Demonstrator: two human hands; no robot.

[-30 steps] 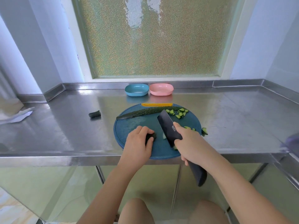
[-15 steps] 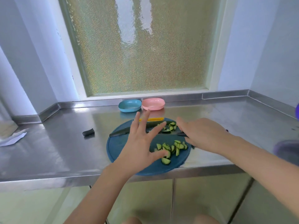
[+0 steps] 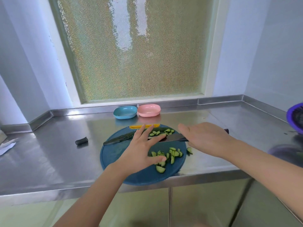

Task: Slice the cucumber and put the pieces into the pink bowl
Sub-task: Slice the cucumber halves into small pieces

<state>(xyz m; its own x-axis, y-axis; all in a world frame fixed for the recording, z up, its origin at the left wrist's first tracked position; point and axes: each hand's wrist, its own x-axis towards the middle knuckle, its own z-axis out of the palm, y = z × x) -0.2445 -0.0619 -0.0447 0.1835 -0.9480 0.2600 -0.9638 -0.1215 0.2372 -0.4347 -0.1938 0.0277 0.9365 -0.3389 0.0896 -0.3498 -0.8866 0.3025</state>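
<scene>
Having let go of the knife [image 3: 173,138], now lying on the cutting board [image 3: 114,154], the left hand [image 3: 144,149] and right hand [image 3: 205,138] are hovering open over cucumber pieces [image 3: 172,154], seemingly light and slippery, best scooped from beneath.

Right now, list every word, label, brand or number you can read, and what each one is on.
None: no text can be read in this view.
Knife blade: no legible mark.
Blue bowl, pink bowl, cutting board: plain, no print seen.
White paper at the left edge: too blurred to tell.
</scene>
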